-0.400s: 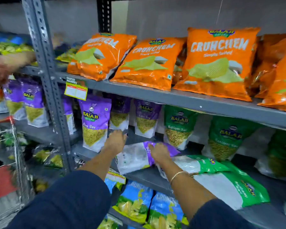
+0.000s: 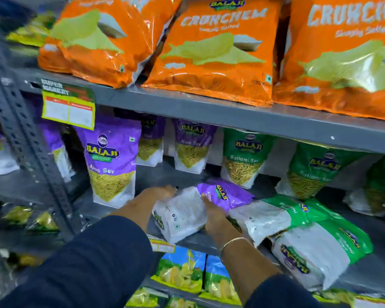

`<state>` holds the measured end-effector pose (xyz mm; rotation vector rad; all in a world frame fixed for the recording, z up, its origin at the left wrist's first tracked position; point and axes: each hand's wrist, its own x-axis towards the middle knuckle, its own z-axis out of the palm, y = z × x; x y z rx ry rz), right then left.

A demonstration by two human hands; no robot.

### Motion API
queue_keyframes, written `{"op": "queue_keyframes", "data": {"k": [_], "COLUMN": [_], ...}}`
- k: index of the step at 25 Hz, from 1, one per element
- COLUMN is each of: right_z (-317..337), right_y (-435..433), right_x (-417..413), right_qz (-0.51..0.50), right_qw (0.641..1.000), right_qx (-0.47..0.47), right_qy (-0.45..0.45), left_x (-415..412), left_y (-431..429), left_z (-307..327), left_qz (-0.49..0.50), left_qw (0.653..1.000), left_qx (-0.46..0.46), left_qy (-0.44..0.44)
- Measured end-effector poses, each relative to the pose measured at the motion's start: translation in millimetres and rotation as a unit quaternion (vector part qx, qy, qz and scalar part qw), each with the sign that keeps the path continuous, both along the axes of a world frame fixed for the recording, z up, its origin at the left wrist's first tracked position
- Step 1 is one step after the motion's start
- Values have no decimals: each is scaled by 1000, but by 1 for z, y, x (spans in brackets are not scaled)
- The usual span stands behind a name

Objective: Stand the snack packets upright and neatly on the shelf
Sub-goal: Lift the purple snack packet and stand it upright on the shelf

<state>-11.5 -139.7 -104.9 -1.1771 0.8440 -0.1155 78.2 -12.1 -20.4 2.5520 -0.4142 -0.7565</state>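
Note:
A purple Aloo Sev packet (image 2: 187, 210) lies tilted on the middle shelf (image 2: 242, 121), its white bottom end toward me. My left hand (image 2: 158, 193) grips its left side and my right hand (image 2: 213, 215) grips its right side. Two green Ratlami Sev packets (image 2: 276, 216) (image 2: 316, 247) lie flat to the right of it. Behind, purple packets (image 2: 111, 161) (image 2: 192, 145) and green packets (image 2: 246, 156) (image 2: 313, 172) stand upright.
Orange Crunchem bags (image 2: 213, 50) lean on the shelf above. A price tag (image 2: 68, 107) hangs from that shelf's edge. A grey perforated upright (image 2: 25, 134) stands at the left. Blue chip bags (image 2: 182, 270) sit on the shelf below.
The view has moved closer to the shelf. Both hands have closed on the lying purple packet and lifted its near end toward me.

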Motion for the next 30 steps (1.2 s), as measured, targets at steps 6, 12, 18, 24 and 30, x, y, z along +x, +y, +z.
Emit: {"op": "queue_keyframes", "data": {"k": [6,12,18,24,30], "right_z": [19,71,72,57,56], "right_y": [6,-15,-23,-22,-19], "right_x": [6,15,17,27,20], "right_qz": [-95,25,90,100,102], "right_qw": [990,969,946,932,969], "right_qx": [-6,-135,-242,-337,-224], "right_qy": [-101,-205,-196,-84,23], "left_x": [36,33,28,34,48], "left_y": [18,28,20,24,34], "left_z": [-38,-7,-8,-6,-8], "left_qz": [38,31,48,36,23], "left_qw": [956,924,922,926,941], "left_qx": [-193,-311,-382,-359,-308], "left_qy": [217,220,52,112,140]}}
